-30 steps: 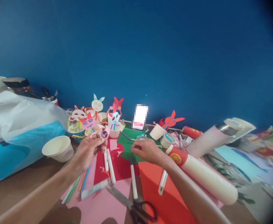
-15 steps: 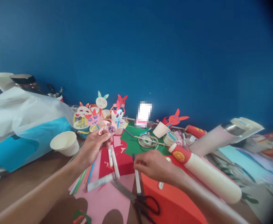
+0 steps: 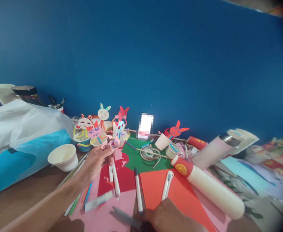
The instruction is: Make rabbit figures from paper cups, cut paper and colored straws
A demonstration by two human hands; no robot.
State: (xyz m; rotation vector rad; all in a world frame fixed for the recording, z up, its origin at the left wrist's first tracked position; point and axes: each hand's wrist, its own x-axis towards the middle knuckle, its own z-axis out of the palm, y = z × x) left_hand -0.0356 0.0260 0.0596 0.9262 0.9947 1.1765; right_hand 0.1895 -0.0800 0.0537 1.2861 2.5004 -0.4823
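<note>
Toward the near edge of the worktop [image 3: 17, 199], the right hand [image 3: 167, 216] reaches the scissors [image 3: 125, 217], finger grip hidden. Left hand [image 3: 99, 159] pinches pink paper [image 3: 114, 143], dark round marking showing!

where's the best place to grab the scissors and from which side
Probably best to take the scissors by the handle end, coming from the near right. The blades point away and to the left over the pink paper, so that approach keeps fingers off the tips. The handles themselves are hidden at the right hand, so their exact pose can't be told.
</note>
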